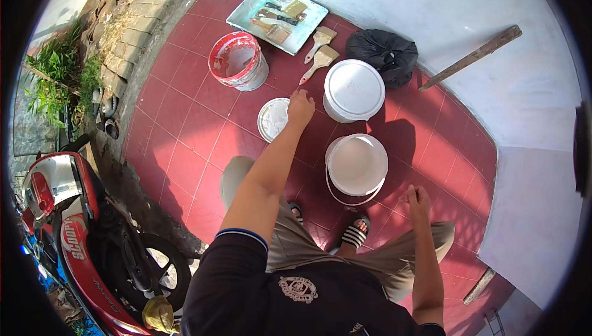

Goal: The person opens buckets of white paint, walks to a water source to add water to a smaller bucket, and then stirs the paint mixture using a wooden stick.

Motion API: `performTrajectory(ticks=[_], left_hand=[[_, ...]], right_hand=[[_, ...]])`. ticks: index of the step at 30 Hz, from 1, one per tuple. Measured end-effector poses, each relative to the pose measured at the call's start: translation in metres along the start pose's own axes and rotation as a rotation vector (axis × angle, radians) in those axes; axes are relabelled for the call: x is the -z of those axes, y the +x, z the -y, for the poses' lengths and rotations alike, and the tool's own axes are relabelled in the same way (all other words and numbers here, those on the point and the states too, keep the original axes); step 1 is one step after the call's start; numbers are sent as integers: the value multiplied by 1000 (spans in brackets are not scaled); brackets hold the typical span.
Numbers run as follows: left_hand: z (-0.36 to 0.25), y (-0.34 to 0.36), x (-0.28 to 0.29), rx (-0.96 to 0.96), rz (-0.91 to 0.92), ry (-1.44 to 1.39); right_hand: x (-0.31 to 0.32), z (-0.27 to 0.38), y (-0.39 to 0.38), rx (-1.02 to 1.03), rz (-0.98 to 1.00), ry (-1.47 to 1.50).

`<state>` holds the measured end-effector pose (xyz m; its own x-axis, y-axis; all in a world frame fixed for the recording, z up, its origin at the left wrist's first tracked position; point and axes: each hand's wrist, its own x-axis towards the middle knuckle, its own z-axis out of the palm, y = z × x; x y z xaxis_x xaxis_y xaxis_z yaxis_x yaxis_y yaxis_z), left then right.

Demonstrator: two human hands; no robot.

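- Red tiled floor (191, 126), part sunlit and part shaded, bounded by a pale wall (431, 3) along the far and right edges; off the left edge, a red motorbike (80, 256).
- Near the floor's far edge, a pale blue tray (314, 23) with several used brushes (277, 18) laid flat inside, probably to confine drips.
- Just outside the tray's near right edge, two loose brushes: a farther brush (323, 36) and a nearer brush (324, 58), both with handles towards the wearer, seemingly for easy picking up.
- Left hand (301, 108) stretched out just short of the nearer brush's handle tip, fingers partly bent; contact or grip impossible to tell from above.
- Right hand (419, 201) low on the other side, over the floor's right half, fingers curled in; perhaps around something thin and see-through, too faint to tell.
- Close in front of the feet, an open bucket (336, 183) of pale liquid, bail dropped to the near side, apparently to leave the mouth free.
- Behind it, a lidded white bucket (354, 86), with a black bag (383, 55) tucked towards the wall, likely out of the way.
- Farther left, a red-rimmed bucket (253, 77); between it and the left forearm, a white round lid (272, 119) flat on the tiles.
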<state>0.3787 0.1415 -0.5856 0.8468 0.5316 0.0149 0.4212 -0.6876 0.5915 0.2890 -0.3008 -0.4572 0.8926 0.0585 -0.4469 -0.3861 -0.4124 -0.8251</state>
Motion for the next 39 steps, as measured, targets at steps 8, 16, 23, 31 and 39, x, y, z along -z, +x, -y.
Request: performTrajectory(ticks=[8,16,23,31,39], left_hand=[[4,62,-67,-74,54,228],[5,76,-73,101,80,47],[-5,47,9,570,336,-1041],[-98,-124,164,409,502,-1312],[-107,-175,180,300,463,-1246]], right_hand=[[41,-26,-91,-175,-165,-215],[21,-24,-92,-202,-140,-99],[-22,31,-46,39,-148,-69],[-157,157,11,510,142,26],[-170,191,-17,275,431,320]])
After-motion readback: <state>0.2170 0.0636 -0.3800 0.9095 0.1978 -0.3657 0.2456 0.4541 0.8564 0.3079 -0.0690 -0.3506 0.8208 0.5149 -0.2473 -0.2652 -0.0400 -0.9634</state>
